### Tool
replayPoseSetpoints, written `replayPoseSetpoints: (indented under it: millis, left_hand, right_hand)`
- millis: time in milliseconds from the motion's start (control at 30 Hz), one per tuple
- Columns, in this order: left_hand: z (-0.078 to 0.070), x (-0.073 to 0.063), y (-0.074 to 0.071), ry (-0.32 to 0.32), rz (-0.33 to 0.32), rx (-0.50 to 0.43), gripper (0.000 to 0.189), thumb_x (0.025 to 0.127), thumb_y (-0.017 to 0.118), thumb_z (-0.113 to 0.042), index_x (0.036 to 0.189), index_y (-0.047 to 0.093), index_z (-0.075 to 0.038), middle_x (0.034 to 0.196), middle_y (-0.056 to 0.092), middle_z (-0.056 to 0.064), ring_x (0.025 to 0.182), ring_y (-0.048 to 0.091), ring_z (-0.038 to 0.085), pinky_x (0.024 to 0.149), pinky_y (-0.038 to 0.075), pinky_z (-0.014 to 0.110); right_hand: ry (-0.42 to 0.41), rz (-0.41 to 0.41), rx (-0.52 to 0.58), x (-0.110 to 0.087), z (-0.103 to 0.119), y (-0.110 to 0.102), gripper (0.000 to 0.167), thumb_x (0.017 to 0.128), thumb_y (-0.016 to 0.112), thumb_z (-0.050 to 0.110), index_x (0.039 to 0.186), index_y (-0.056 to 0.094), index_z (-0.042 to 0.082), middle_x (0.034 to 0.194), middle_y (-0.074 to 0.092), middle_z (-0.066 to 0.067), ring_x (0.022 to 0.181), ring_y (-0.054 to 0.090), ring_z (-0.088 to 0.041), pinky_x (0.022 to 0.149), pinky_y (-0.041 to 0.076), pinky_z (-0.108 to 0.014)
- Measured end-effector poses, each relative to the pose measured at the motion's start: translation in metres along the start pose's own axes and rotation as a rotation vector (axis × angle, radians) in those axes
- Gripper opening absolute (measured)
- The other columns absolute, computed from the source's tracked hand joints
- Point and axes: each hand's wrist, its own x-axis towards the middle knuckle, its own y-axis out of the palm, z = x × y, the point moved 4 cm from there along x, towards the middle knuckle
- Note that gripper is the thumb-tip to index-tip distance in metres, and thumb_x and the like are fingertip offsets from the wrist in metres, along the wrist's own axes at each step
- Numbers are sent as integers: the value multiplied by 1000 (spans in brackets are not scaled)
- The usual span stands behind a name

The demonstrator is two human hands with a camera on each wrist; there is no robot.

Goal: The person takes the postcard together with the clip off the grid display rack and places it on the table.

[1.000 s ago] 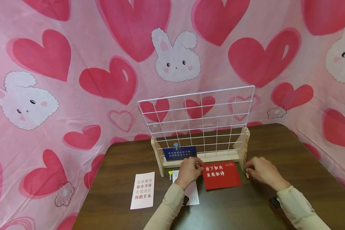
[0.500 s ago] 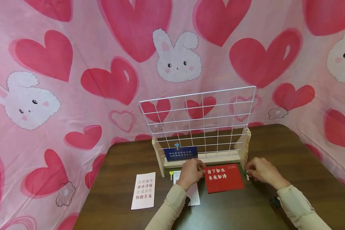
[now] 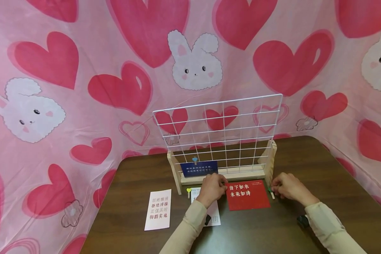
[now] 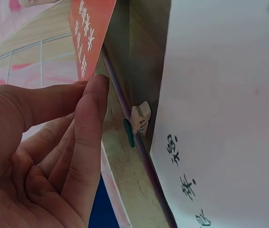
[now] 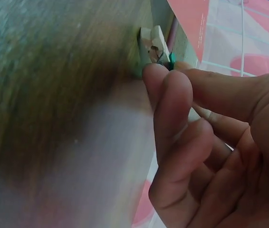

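Observation:
My left hand pinches the left edge of a red card with white lettering, between thumb and fingers. The card is held in front of a white wire grid rack on a wooden base. At the card's right side, my right hand pinches a small wooden clothespin with a green piece on it. The clothespin's tip is apart from the card in the head view. A blue card hangs low on the grid under a blue heart clothespin.
A white card with printed lettering lies at the left. Another white card lies partly under my left arm, with a yellow-heart clothespin beside it. In the left wrist view another wooden clothespin shows. A pink heart-print cloth hangs behind the brown table.
The red card and my left hand have shifted slightly right over the second, and the card has risen a little lately. My right hand stays nearly in place, still pinching the clothespin.

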Motion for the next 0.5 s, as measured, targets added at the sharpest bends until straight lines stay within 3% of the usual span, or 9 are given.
replayPoseSetpoints:
  millis: [267,500]
  left_hand:
    - [3,5,4,1,-15,29,11,88,80,-6,98,81,-8,77,78,4,57,59,0,51,45,18]
    - [5,7,5,-39,-11,55,13,89,79,-7,102,81,-9,86,79,5,64,61,5,55,48,20]
  right_hand:
    - [4,10,5,0,-4,2,15,91,72,5,77,74,11,62,63,3,52,59,-12,50,48,-27]
    - [24,9,4,0,-5,2,12,91,74,7,80,75,9,63,63,1,53,58,-13,51,48,-27]
